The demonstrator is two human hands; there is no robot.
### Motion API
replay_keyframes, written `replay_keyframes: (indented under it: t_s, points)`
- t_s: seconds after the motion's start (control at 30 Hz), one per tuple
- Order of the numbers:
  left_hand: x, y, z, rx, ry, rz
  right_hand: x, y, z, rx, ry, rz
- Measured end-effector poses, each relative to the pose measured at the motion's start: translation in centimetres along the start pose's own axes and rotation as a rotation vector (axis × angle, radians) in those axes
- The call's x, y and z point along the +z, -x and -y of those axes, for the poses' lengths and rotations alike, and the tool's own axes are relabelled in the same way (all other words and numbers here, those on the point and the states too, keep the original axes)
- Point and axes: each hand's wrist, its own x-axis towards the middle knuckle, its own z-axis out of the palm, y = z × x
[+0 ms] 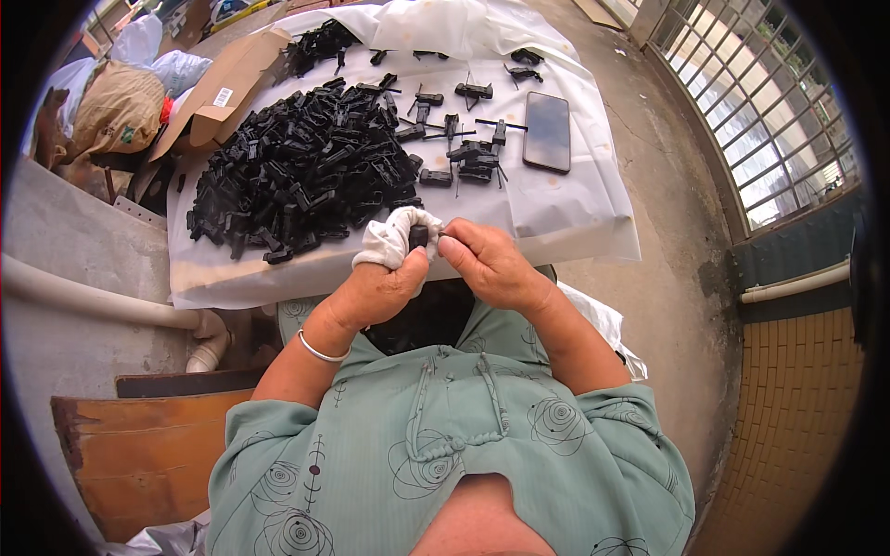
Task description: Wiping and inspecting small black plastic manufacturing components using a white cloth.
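Note:
My left hand (pixel 394 283) is closed around a small black plastic part (pixel 419 237), with a white cloth (pixel 385 239) wrapped over its fingers. Against the part's right side, my right hand (pixel 487 262) is pinched, its thumb and forefinger pressed together. Whatever lies between those fingertips is too small to make out. Both hands are just over the near edge of the white-covered table (pixel 593 218). Beyond my left hand spreads a large heap of similar black plastic parts (pixel 306 157). Several separate black parts (pixel 475 162), some with thin rods sticking out, lie beyond my right hand.
A dark-screened phone (pixel 547 132) lies at the table's right. An open cardboard box (pixel 218 93) and stuffed bags (pixel 120 107) stand at the left. Near my left side are a white pipe (pixel 102 301) and a brown board (pixel 139 454). A barred window (pixel 760 102) is at the right.

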Motion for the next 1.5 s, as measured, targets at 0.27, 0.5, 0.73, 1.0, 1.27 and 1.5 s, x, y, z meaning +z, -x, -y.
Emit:
replay_keyframes:
  t_s: [0.27,0.5,0.73,1.0,1.27,1.5]
  points:
    - [0.2,-0.2,0.0,0.091,-0.218,-0.034,-0.4,-0.5,-0.1,0.014,0.028,0.194]
    - [0.2,-0.7,0.2,0.151,-0.322,-0.124,1.0,-1.0,-0.8,-0.012,0.049,0.060]
    - [-3.8,-4.1,0.6,0.386,-0.699,-0.262,-1.8,-4.5,-2.2,-0.118,0.383,-0.064]
    - [-5.6,-3.8,0.9,0.242,-0.634,-0.429,-5.4,-8.7,-5.5,0.109,1.024,0.002]
    - [-2.6,-2.8,1.4,-0.357,0.684,-0.052,-2.7,-3.7,0.1,-0.499,0.633,0.035]
    - [-1.1,-2.4,2.3,-0.127,0.487,-0.031,-1.4,-1.7,1.6,-0.331,0.191,-0.066]
